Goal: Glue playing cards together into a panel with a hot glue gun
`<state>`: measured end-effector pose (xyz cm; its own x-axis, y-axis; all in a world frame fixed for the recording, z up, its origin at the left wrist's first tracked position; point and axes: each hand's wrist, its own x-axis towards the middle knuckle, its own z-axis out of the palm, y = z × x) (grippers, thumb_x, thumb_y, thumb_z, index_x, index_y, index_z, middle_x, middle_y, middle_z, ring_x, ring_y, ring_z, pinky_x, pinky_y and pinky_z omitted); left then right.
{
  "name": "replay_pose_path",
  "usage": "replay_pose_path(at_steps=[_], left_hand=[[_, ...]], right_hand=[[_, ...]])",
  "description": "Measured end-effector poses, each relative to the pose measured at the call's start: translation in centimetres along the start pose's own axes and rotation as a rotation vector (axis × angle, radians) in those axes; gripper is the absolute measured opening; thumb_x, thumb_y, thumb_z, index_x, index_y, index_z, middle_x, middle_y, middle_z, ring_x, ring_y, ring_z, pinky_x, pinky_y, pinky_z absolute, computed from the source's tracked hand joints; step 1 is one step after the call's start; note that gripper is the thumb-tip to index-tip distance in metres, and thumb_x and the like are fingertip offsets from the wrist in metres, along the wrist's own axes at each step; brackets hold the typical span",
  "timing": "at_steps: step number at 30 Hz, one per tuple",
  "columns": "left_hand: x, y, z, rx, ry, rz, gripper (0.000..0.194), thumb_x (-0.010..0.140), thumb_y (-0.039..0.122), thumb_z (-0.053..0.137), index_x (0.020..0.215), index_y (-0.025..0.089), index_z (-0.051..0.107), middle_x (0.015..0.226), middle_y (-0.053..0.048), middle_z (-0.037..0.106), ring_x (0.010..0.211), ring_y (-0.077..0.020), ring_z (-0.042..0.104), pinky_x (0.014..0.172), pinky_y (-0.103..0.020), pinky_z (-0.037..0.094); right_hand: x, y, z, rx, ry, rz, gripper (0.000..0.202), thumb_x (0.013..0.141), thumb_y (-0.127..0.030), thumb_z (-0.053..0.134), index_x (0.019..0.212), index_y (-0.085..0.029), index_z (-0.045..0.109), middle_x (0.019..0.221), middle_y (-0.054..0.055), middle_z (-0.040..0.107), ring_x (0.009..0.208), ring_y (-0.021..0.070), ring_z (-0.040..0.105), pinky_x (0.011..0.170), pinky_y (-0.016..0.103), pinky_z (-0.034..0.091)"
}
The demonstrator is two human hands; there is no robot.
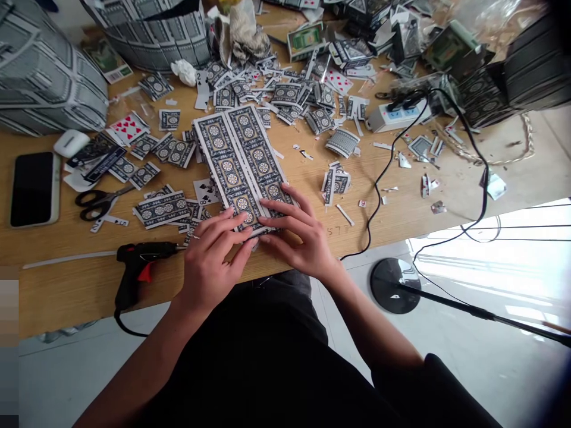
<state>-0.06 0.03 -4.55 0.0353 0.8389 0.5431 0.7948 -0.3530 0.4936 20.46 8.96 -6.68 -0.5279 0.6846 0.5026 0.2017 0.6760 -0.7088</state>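
Observation:
A flat rectangular panel of patterned playing cards lies at a slant on the wooden table in front of me, with two columns of blue-black card backs and pale strips between and along them. My left hand grips its near left corner, fingers on top and thumb at the near edge. At the near right corner, my right hand holds the panel, its fingers spread over the surface and its thumb by the near edge. The two thumbs almost meet. To the left of my left hand rests a black glue gun with a red trigger.
Scissors, a phone and a white earbud case lie at left. Cut cards pile up behind. Large card-covered shapes stand at the back left. A power strip trails a black cable at right.

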Motion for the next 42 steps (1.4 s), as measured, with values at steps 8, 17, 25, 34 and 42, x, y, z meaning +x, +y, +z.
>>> replay_pose_path(at_steps=[8,17,25,34,42], left_hand=[[-0.2,0.0,0.1,0.031,0.006,0.016,0.026,0.091,0.010,0.084,0.112,0.019,0.073,0.125,-0.011,0.082,0.130,-0.0286,0.074,0.113,-0.045,0.060],[0.1,-0.1,0.4,0.087,0.029,0.059,0.025,0.089,0.013,0.087,0.107,0.019,0.072,0.120,-0.011,0.083,0.121,-0.0291,0.078,0.108,-0.044,0.063],[0.0,-0.1,0.5,0.089,0.033,0.059,0.025,0.089,0.012,0.087,0.107,0.019,0.071,0.119,-0.010,0.083,0.122,-0.0285,0.077,0.107,-0.043,0.062],[0.1,-0.1,0.5,0.089,0.031,0.050,0.022,0.091,0.016,0.086,0.107,0.023,0.071,0.121,-0.008,0.083,0.123,-0.0278,0.078,0.106,-0.042,0.063],[0.1,-0.1,0.4,0.087,0.023,0.047,0.021,0.093,0.016,0.084,0.107,0.024,0.071,0.121,-0.007,0.083,0.123,-0.0277,0.078,0.106,-0.043,0.062]], right_hand=[[0.0,0.0,0.1,-0.037,0.002,-0.001,0.023,0.100,-0.029,0.079,0.123,-0.030,0.080,0.143,0.005,0.078,0.158,0.0342,0.052,0.130,0.066,0.046],[0.0,-0.4,-0.8,-0.042,-0.046,-0.010,0.026,0.101,-0.024,0.078,0.126,-0.026,0.080,0.146,0.008,0.076,0.159,0.0336,0.051,0.130,0.064,0.049],[-0.7,-0.8,-1.2,-0.062,0.075,-0.002,0.028,0.099,-0.017,0.078,0.124,-0.029,0.080,0.131,0.006,0.082,0.139,0.0318,0.070,0.117,0.060,0.061],[-1.9,-2.0,-1.9,-0.261,0.013,-0.091,0.046,0.095,-0.017,0.082,0.138,-0.031,0.074,0.141,0.010,0.075,0.136,0.0331,0.068,0.111,0.057,0.064],[-2.2,-1.7,-1.7,-0.250,-0.042,-0.074,0.052,0.095,-0.019,0.080,0.145,-0.034,0.071,0.150,0.010,0.070,0.140,0.0352,0.063,0.115,0.060,0.060]])
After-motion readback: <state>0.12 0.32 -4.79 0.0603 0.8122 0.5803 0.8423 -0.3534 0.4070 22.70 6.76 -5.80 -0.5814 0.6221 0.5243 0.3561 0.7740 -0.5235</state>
